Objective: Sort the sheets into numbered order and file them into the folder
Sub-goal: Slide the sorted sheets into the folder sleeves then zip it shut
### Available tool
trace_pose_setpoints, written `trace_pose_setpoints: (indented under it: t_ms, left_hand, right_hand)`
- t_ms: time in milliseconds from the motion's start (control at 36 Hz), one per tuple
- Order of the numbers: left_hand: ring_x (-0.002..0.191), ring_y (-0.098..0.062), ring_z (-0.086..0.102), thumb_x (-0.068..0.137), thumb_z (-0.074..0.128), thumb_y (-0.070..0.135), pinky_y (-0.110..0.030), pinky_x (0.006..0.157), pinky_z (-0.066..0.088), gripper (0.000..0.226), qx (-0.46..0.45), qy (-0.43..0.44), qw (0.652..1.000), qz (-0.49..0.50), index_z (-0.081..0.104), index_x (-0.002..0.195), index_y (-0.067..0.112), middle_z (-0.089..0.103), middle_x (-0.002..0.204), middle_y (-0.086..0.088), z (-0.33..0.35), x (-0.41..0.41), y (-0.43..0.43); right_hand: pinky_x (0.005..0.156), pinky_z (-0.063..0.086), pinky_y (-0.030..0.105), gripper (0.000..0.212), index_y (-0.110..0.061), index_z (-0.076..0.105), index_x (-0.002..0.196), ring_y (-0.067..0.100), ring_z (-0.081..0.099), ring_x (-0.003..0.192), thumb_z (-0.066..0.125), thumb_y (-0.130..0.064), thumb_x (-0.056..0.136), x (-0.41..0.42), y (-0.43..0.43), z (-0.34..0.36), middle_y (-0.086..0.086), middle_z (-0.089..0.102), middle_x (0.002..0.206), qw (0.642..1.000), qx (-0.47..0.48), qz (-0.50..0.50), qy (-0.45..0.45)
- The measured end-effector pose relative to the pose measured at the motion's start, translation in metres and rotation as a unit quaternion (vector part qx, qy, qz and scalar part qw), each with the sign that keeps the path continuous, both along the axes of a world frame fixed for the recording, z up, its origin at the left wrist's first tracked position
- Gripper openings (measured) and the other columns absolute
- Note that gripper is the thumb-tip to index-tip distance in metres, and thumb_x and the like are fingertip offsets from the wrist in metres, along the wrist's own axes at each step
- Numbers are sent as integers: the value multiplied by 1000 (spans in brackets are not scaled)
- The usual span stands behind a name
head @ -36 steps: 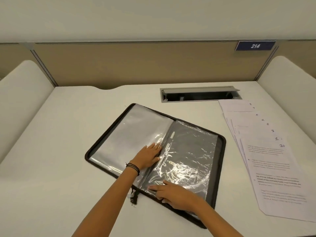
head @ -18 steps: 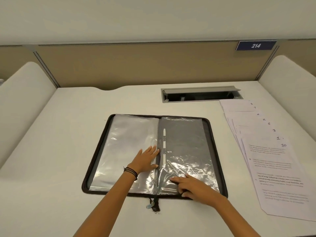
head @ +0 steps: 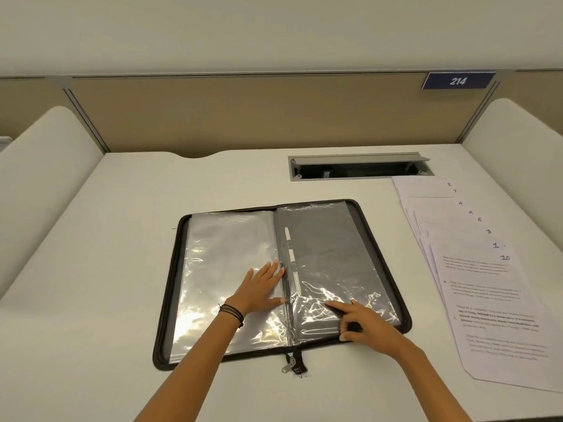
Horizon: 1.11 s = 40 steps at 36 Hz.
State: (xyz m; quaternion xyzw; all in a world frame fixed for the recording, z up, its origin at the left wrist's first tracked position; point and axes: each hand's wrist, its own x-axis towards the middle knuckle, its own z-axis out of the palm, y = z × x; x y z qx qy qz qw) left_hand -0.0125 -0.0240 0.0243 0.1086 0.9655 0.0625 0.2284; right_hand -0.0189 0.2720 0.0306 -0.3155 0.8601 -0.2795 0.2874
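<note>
A black zip folder (head: 382,239) lies open on the white desk, showing clear plastic sleeves on both halves. My left hand (head: 262,289) lies flat with straight fingers on the left-hand sleeves, fingertips at the spine. My right hand (head: 367,325) is at the folder's near right corner: the forefinger points across the right-hand sleeve and the thumb is curled at its lower edge, pinching the sleeve. A fanned stack of printed sheets (head: 487,300) lies to the right of the folder, handwritten numbers showing at their top right corners, with the sheet marked 10 on top.
A grey cable tray (head: 356,169) is sunk into the desk behind the folder. A beige partition with a blue 214 plate (head: 458,81) closes the back. White side panels (head: 45,178) wall in the desk left and right. The zip pull (head: 292,365) hangs off the folder's near edge.
The folder has turned from a slant to lie roughly square to me. My right hand moved along the near edge to the right half's corner. My left hand stayed on the left sleeves.
</note>
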Motion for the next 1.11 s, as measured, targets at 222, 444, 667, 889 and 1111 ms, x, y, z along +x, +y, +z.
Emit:
trace_pose_setpoints:
  t_ms: [222,444,667,889,1111]
  left_hand:
    - [147,-23,-10,60,2,83,-49,116,0,113,13,-1,1000,8,-10,151,16,-19,157,-3,1,2,1]
    - [147,-21,-12,84,29,70,-48,117,-3,93,23,-5,1000,4,-8,151,17,-15,159,-3,1,6,-1]
    - [146,-20,-12,86,29,68,-44,116,-5,90,36,0,999,4,-7,151,18,-15,159,-2,1,10,-2]
    - [147,-20,-12,88,36,63,-44,116,-6,88,47,18,999,5,-7,151,19,-15,159,-1,-4,13,-2]
    - [140,-10,-18,63,-3,89,-34,113,-12,109,94,72,993,11,-3,151,24,-19,152,8,-22,19,-10]
  right_hand:
    - [106,4,9,14,-19,61,73,-38,16,106,68,-22,85,4,4,-6,-45,25,132,1000,-26,5,16]
    - [103,12,12,15,-26,62,71,-17,22,123,69,-25,84,12,1,-4,-44,25,137,1000,-1,10,18]
    - [98,36,19,25,-34,57,63,-6,38,124,72,-24,81,18,-4,-4,-42,26,140,999,27,11,16]
    - [87,36,8,19,-32,57,72,-1,49,115,61,-43,87,14,-16,11,-30,37,138,997,50,8,62]
    - [111,17,19,36,-21,53,130,7,29,139,45,-34,97,7,-52,12,-10,32,151,989,1,-26,144]
